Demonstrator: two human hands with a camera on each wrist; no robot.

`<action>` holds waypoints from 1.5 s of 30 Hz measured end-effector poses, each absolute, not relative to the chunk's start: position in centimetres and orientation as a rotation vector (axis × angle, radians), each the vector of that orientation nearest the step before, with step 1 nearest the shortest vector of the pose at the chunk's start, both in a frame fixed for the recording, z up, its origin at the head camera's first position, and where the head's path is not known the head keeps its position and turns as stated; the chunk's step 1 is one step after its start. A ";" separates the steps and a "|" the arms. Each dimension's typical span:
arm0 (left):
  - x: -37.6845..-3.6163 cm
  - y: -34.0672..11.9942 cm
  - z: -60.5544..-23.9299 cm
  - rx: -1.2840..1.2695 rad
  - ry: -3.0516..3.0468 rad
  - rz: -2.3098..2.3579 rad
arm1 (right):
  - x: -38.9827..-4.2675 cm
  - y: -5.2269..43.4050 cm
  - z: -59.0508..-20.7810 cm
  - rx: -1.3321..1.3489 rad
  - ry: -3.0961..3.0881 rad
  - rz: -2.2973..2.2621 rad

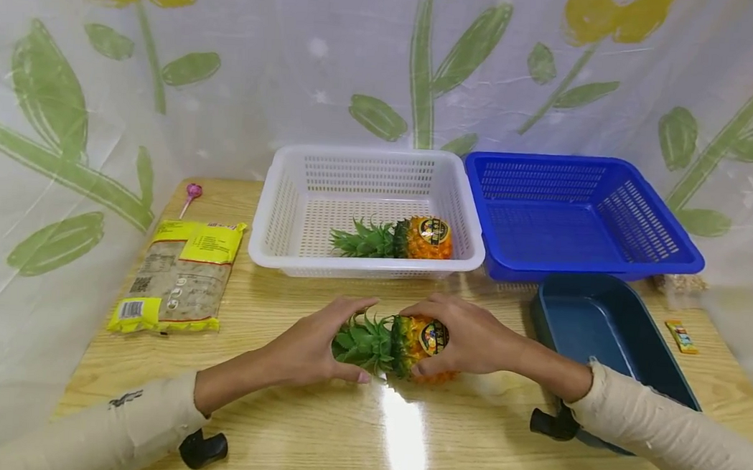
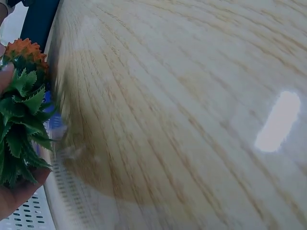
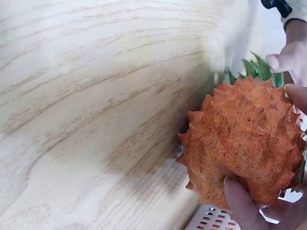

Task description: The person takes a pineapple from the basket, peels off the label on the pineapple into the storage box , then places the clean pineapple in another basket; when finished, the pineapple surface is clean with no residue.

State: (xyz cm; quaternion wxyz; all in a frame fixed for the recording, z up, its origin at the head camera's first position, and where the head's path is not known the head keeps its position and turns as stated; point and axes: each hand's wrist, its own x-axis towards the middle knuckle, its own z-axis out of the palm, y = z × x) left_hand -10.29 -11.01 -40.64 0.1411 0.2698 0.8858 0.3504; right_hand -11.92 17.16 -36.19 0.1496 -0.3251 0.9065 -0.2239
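Yellow plastic wraps the flat packet of grain (image 1: 176,277) lying at the left of the pale wooden table (image 1: 274,430). Near the table's middle the left hand (image 1: 308,346) curls around the green leafy crown of a small orange toy pineapple (image 1: 402,344), while the right hand (image 1: 474,338) grips its spiky orange body. Behind them a white slotted plastic basket (image 1: 274,214) holds a second toy pineapple (image 1: 402,238), with a blue plastic basket (image 1: 613,177) just beside it on the right.
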 end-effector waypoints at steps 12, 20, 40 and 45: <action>-10.3 -10.9 -40.6 0.780 2.615 1.017 | -12.4 18.5 -36.1 -0.927 2.525 -0.762; -10.2 -11.0 -40.7 0.787 2.606 1.037 | -12.5 19.8 -36.0 -0.858 2.542 -1.014; -10.2 -11.2 -40.4 0.773 2.587 1.014 | -12.1 21.0 -36.2 -0.740 2.592 -1.043; -10.3 -11.2 -40.5 0.781 2.589 1.012 | -12.3 21.1 -36.3 -0.753 2.581 -1.076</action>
